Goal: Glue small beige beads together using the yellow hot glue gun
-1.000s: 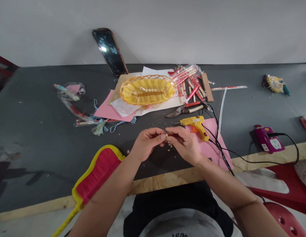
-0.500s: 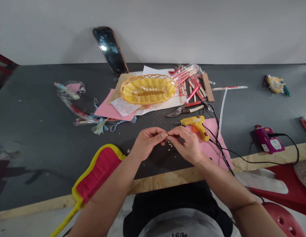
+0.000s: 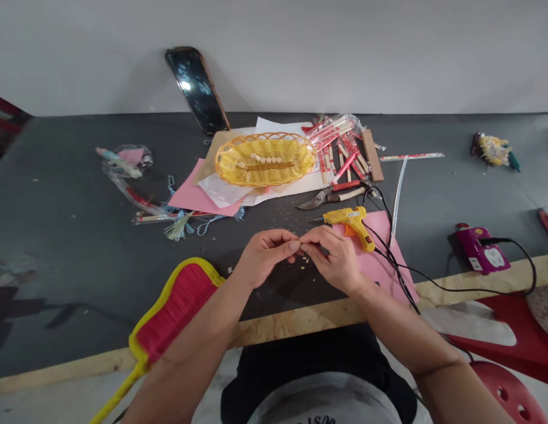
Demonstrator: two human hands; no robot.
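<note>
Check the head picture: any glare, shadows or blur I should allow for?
Head view: a bright reflection glares off the phone; head view: soft shadow on the wall left of it, darker shadow on the table beneath the left hand and right hand; head view: no strong blur, but the small piece both hands pinch is too tiny to make out.

Tiny pale piece (image 3: 299, 241), mostly hidden, between fingertips (image 3: 294, 245)
</note>
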